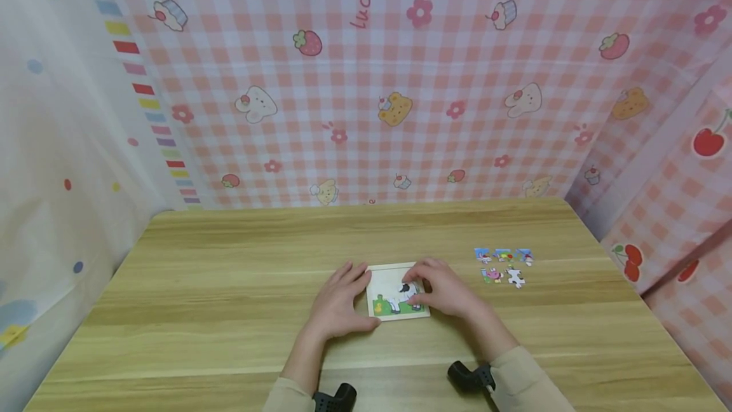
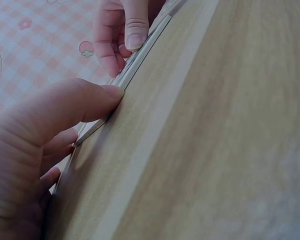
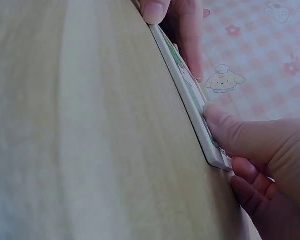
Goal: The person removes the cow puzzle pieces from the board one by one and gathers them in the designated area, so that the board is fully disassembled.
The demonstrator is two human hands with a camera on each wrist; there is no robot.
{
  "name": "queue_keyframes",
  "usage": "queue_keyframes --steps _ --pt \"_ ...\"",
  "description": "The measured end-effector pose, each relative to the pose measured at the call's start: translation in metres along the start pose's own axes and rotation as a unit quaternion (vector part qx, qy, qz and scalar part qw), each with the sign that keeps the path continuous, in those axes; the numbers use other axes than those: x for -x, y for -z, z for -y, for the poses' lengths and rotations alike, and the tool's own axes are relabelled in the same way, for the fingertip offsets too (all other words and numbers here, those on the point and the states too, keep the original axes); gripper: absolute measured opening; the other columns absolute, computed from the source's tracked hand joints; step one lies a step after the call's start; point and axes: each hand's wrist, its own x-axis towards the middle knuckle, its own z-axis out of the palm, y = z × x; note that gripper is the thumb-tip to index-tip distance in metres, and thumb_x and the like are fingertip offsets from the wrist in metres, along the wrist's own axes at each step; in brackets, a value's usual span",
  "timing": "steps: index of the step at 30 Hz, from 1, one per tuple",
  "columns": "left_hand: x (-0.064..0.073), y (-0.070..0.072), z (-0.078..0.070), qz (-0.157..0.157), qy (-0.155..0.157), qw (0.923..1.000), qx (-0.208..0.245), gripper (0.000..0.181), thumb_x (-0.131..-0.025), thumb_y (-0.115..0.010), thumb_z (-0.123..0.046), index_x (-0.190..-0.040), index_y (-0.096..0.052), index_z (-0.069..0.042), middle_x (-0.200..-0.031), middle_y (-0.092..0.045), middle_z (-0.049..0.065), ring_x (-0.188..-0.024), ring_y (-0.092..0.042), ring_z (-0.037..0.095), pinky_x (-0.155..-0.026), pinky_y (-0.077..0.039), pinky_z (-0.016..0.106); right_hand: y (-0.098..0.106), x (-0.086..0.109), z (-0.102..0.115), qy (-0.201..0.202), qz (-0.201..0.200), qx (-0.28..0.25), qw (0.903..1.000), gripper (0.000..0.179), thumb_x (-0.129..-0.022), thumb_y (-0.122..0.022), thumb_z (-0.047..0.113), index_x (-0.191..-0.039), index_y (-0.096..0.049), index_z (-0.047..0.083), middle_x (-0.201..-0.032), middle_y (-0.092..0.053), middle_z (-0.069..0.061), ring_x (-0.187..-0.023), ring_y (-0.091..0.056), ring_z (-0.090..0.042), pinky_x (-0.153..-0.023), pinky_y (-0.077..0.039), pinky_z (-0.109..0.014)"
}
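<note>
A small square puzzle board [image 1: 394, 297] with a sheep picture lies flat on the wooden table [image 1: 229, 285]. My left hand [image 1: 337, 302] lies along its left side with the fingers fairly straight, and the thumb [image 2: 90, 102] touches the board's near edge [image 2: 140, 57]. My right hand [image 1: 445, 290] covers the board's right part with bent fingers. Its thumb [image 3: 230, 131] presses the near edge [image 3: 187, 92], so it pinches the board near that corner. Several loose puzzle pieces [image 1: 504, 266] lie to the right, apart from both hands.
Pink checked cloth [image 1: 400, 81] hangs behind the table and on the right; pale dotted cloth [image 1: 57, 164] hangs on the left. The table's bare wood stretches to both sides and in front of the board.
</note>
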Motion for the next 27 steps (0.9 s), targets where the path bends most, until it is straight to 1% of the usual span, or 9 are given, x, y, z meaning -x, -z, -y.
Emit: queue_keyframes --steps 4,8,11,14,19,27 --pt "0.0 0.0002 0.0 0.002 0.002 1.0 -0.002 0.093 -0.067 -0.08 -0.046 -0.145 -0.05 -0.006 -0.155 -0.04 0.006 -0.147 -0.023 0.032 -0.116 -0.023 0.052 0.0002 -0.0005 0.0018 0.005 -0.002 0.001 1.0 0.026 -0.082 -0.082 0.02 -0.103 -0.069 0.015 -0.116 -0.061 -0.005 -0.108 -0.053 -0.027 -0.096 -0.043 -0.049" --pt "0.0004 0.0004 -0.0007 0.003 0.003 1.0 -0.004 0.093 -0.067 -0.079 -0.047 -0.146 -0.05 -0.007 -0.156 -0.039 0.005 -0.147 -0.023 0.032 -0.116 -0.023 0.051 -0.0018 -0.001 0.0026 -0.002 -0.005 -0.004 1.0 0.025 -0.082 -0.082 0.018 -0.102 -0.067 0.015 -0.111 -0.06 -0.001 -0.106 -0.052 -0.026 -0.096 -0.042 -0.048" --pt "0.0006 0.0008 -0.0012 0.003 0.004 1.0 -0.004 0.093 -0.067 -0.079 -0.047 -0.146 -0.05 -0.007 -0.156 -0.039 0.004 -0.147 -0.023 0.031 -0.116 -0.023 0.051 -0.0027 -0.0012 0.0026 -0.011 -0.005 -0.012 0.9998 0.025 -0.082 -0.082 0.017 -0.102 -0.066 0.017 -0.106 -0.058 0.002 -0.103 -0.05 -0.022 -0.093 -0.042 -0.045" --pt "0.0008 0.0009 -0.0011 0.004 0.003 1.0 -0.003 0.093 -0.067 -0.079 -0.047 -0.145 -0.05 -0.007 -0.156 -0.039 0.005 -0.147 -0.023 0.031 -0.116 -0.023 0.051 -0.003 -0.0011 0.0026 -0.012 -0.008 -0.019 0.9997 0.026 -0.082 -0.081 0.016 -0.101 -0.064 0.018 -0.102 -0.056 0.004 -0.098 -0.048 -0.02 -0.089 -0.043 -0.042" --pt "0.0008 0.0008 -0.0009 0.004 0.002 1.0 -0.004 0.093 -0.067 -0.079 -0.048 -0.146 -0.05 -0.007 -0.156 -0.039 0.005 -0.147 -0.022 0.032 -0.116 -0.022 0.051 -0.0043 0.0 0.0013 -0.003 -0.017 -0.031 0.9994 0.026 -0.083 -0.081 0.014 -0.102 -0.063 0.017 -0.096 -0.055 0.005 -0.092 -0.047 -0.017 -0.082 -0.043 -0.037" --pt "0.0014 0.001 -0.0015 0.003 -0.001 1.0 -0.003 0.093 -0.067 -0.079 -0.048 -0.146 -0.049 -0.006 -0.156 -0.039 0.005 -0.147 -0.022 0.032 -0.117 -0.021 0.05 -0.0061 0.0017 -0.0023 0.007 -0.032 -0.048 0.9983 0.027 -0.083 -0.08 0.012 -0.103 -0.064 0.016 -0.094 -0.055 0.005 -0.086 -0.048 -0.015 -0.077 -0.045 -0.031"
